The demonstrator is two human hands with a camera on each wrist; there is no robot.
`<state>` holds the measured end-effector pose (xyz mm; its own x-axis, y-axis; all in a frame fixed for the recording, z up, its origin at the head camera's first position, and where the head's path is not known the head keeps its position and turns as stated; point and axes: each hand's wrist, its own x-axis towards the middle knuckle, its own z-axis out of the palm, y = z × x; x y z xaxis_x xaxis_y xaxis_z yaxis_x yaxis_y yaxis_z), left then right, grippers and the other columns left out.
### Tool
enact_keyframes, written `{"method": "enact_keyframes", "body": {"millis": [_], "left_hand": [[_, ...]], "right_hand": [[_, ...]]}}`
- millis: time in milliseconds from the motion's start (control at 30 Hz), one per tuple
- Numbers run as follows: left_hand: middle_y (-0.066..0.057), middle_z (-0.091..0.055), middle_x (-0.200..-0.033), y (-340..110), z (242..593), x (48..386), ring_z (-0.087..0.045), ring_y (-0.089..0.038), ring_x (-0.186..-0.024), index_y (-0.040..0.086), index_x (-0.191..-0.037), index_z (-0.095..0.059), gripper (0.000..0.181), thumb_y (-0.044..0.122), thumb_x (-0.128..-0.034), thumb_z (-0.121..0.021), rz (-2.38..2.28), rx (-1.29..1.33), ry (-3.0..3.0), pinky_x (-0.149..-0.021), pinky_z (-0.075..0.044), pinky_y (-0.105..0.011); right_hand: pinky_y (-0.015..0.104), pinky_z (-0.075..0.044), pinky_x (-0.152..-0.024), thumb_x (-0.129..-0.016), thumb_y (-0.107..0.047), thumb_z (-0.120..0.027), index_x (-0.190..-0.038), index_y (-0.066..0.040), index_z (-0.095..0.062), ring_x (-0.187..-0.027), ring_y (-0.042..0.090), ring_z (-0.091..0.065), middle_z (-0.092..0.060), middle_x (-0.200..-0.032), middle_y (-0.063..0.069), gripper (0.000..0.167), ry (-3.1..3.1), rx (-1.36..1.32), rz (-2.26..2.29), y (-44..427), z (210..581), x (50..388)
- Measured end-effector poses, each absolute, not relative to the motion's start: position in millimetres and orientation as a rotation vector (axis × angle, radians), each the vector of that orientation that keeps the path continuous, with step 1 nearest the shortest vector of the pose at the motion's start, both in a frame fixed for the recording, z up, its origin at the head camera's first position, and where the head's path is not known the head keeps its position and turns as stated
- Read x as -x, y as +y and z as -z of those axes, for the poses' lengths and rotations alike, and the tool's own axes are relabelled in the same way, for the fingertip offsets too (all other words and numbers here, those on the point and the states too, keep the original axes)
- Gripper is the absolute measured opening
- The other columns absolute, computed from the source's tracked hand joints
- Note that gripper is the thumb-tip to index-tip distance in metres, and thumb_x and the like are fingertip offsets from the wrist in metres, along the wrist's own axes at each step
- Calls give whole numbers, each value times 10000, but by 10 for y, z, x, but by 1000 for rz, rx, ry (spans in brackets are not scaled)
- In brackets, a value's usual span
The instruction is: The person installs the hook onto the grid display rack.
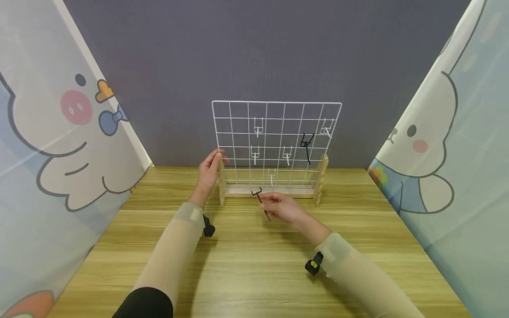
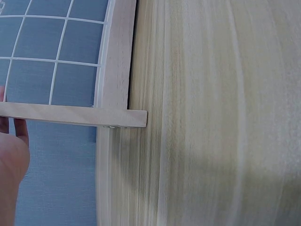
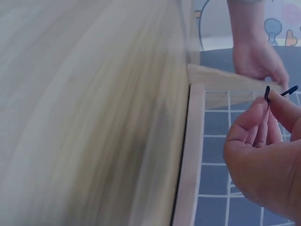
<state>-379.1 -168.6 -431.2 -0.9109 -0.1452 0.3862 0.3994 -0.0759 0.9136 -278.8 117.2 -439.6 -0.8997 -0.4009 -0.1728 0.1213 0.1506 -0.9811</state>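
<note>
A white wire grid panel (image 1: 277, 102) stands upright in a wooden base. My left hand (image 1: 207, 173) grips the left wooden side post (image 1: 222, 185) near its top; the left wrist view shows fingers (image 2: 21, 129) at that post's edge. In front of the grid's lower part, my right hand (image 1: 283, 206) pinches a black display hook (image 1: 260, 198) between thumb and fingers, its forked end up and its long prong slanting down. The fork (image 3: 267, 94) shows above the fingertips in the right wrist view. Another black hook (image 1: 308, 152) hangs on the grid at right.
Several white hooks hang on the grid, among them one at upper left (image 1: 258, 130) and one at far right (image 1: 327, 130). The rack stands on a wood-grain table (image 1: 254, 274) before a dark grey wall (image 1: 262, 53). Cartoon-printed sheets (image 1: 413, 176) flank both sides.
</note>
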Motion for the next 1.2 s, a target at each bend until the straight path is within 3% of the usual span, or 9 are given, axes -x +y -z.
{"method": "enact_keyframes", "body": {"millis": [200,367,633,700,867,933,1000,1200], "left_hand": [[-196,-790,-1153,-1678,4318,3796,-773,-224,-1068,189,-1272,-763,228,257,-1164,-573,2043,277,-1827,-951,-573,-263],[-259,-767,-1190,-1673,4320,3803,-771,-247,-1078,140,-1297,-754,250,251,-1164,-574,2037,277,-1826,-941,-573,-257],[-269,-760,-1210,-1678,4308,3794,-761,-323,-1145,175,-1308,-752,255,278,-1168,-565,2000,296,-1861,-986,-562,-283],[-216,-782,-1172,-1678,4313,3798,-758,-342,-1155,178,-1303,-752,252,278,-1168,-564,2003,300,-1853,-975,-565,-277],[51,-798,-1039,-1682,4324,3805,-747,-342,-1155,191,-1290,-752,238,274,-1169,-564,2017,294,-1845,-994,-553,-264],[82,-793,-1030,-1680,4321,3804,-743,-334,-1163,186,-1298,-750,246,280,-1169,-562,2017,287,-1854,-1005,-547,-286],[36,-801,-1049,-1676,4312,3797,-749,-324,-1155,171,-1302,-748,252,280,-1168,-565,2015,284,-1855,-1004,-550,-304],[-296,-748,-1228,-1674,4301,3789,-777,-205,-1058,142,-1307,-742,248,245,-1165,-568,2043,284,-1825,-946,-563,-239]], "right_hand": [[343,-541,-842,-1058,-168,-742,-1487,-57,-650,-933,134,-628,-741,-1218,99,453,2108,329,1792,1056,4284,2779],[295,-542,-793,-1059,-186,-749,-1478,-113,-674,-926,134,-636,-748,-1292,145,431,2127,351,1817,923,4123,2756],[290,-540,-777,-1055,-132,-738,-1467,-98,-677,-894,119,-623,-728,-1095,6,418,2108,390,1912,681,3819,2771],[297,-536,-778,-1052,-121,-740,-1458,-94,-679,-888,127,-620,-722,-1084,3,412,2094,393,1948,633,3748,2792],[296,-540,-772,-1038,-110,-762,-1395,-100,-694,-881,149,-642,-720,-1077,15,363,2103,404,2012,538,3629,2866],[291,-537,-761,-1036,-98,-763,-1357,-94,-699,-887,147,-650,-720,-1067,21,328,2122,414,2033,513,3597,2891],[292,-536,-760,-1039,-90,-758,-1326,-96,-706,-896,141,-657,-719,-1067,20,292,2135,417,2052,496,3569,2914],[352,-552,-831,-1046,-107,-755,-1287,-125,-741,-908,143,-651,-716,-1085,19,242,2162,394,2095,453,3483,3003]]}}
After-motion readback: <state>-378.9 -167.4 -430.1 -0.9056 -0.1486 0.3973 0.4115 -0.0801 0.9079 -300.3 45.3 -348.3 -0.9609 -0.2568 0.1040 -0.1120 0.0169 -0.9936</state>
